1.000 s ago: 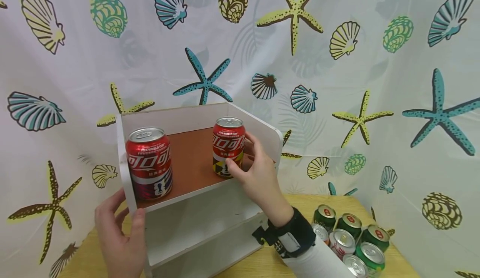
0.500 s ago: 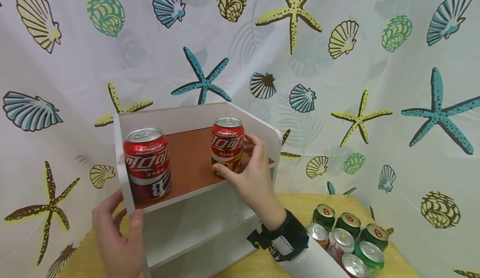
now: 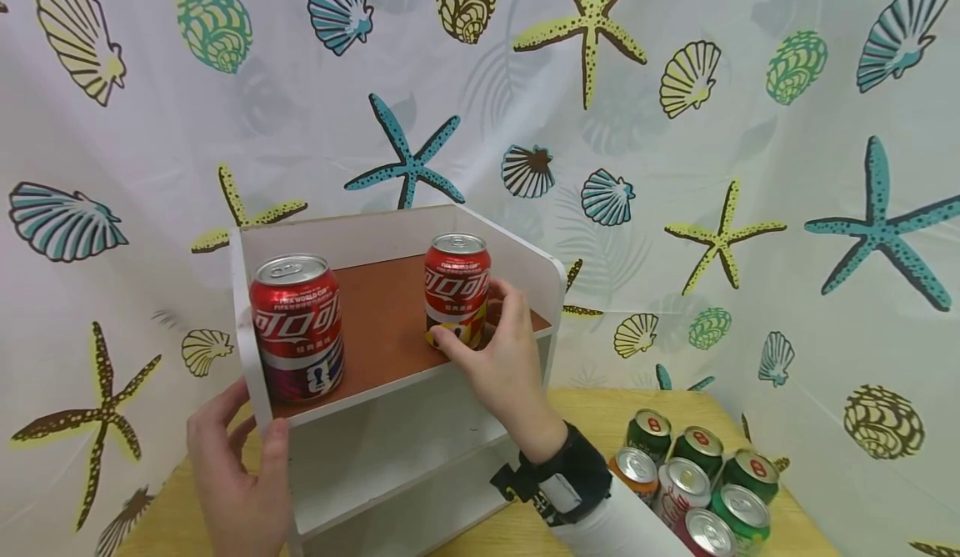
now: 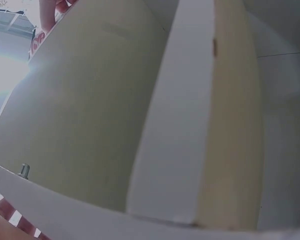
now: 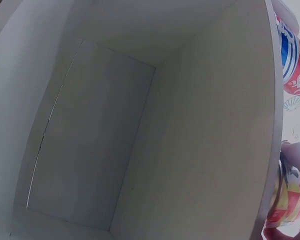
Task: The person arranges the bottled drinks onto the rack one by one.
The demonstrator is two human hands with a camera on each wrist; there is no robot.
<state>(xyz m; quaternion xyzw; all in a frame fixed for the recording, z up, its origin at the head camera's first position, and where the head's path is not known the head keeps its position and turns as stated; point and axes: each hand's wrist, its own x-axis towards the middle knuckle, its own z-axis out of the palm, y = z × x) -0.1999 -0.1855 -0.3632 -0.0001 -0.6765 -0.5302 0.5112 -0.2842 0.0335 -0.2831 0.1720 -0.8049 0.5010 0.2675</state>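
A small white shelf unit (image 3: 382,411) with a red-brown top board stands on the table. My right hand (image 3: 510,369) holds a red cola can (image 3: 457,278) upright at the right part of the top board, thumb low on its front and fingers behind its right side. In the right wrist view, the same can (image 5: 290,200) shows at the right edge between thumb and fingers. Another red cola can (image 3: 297,328) stands at the top board's left end. My left hand (image 3: 238,465) grips the unit's left side panel, thumb at the front edge; its fingers (image 4: 5,209) show at lower left in the left wrist view.
To the right on the wooden table (image 3: 780,532) stand several cans, among them dark green cans (image 3: 698,450), an orange can (image 3: 636,467) and a white one (image 3: 683,484). A shell-print curtain (image 3: 660,7) hangs behind. The unit's raised side and back panels border its top board.
My right thumb has slid left across the lower front of the right-hand can, and the hand has shifted slightly left. My left hand and the left can stay put.
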